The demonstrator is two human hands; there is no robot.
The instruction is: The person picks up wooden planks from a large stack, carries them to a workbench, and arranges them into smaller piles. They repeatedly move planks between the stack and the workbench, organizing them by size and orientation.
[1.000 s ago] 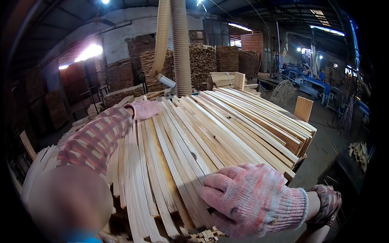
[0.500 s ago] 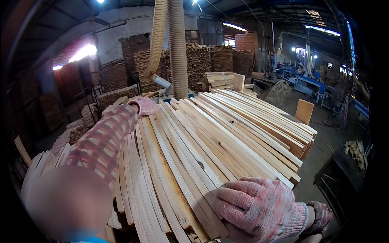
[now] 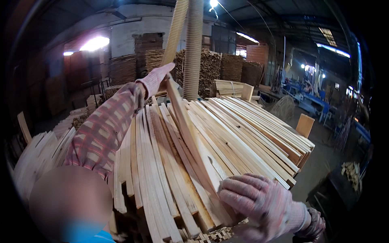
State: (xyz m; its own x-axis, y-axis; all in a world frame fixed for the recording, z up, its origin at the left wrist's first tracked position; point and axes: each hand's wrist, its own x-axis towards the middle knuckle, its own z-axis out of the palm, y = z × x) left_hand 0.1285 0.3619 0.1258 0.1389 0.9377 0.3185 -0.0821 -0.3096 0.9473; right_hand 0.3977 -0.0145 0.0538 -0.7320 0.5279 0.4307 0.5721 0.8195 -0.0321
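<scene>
A long pale wooden strip (image 3: 187, 130) is tilted up out of a wide layer of similar wooden strips (image 3: 150, 162). Its far end is raised, and my left hand (image 3: 157, 79), in a pinkish knit glove, grips it there with the arm stretched out. At the near end my right hand (image 3: 261, 200), gloved alike, is closed around the same strip; its fingertips are partly hidden and slightly blurred. The other strips lie side by side, fanning toward me, with uneven near ends. Some have knots and brown bark-like edges.
Ribbed duct hoses (image 3: 193, 52) rise behind the layer. More strips (image 3: 38, 156) are piled at the left. An upright board piece (image 3: 304, 125) stands at the right edge, and a wire fan guard (image 3: 283, 108) is beyond it. Dense wood stacks (image 3: 206, 73) line the back; blue machines stand far right.
My left hand has risen, lifting the far end of one strip above the layer. My right hand stays at the near end, and that strip has turned up on edge.
</scene>
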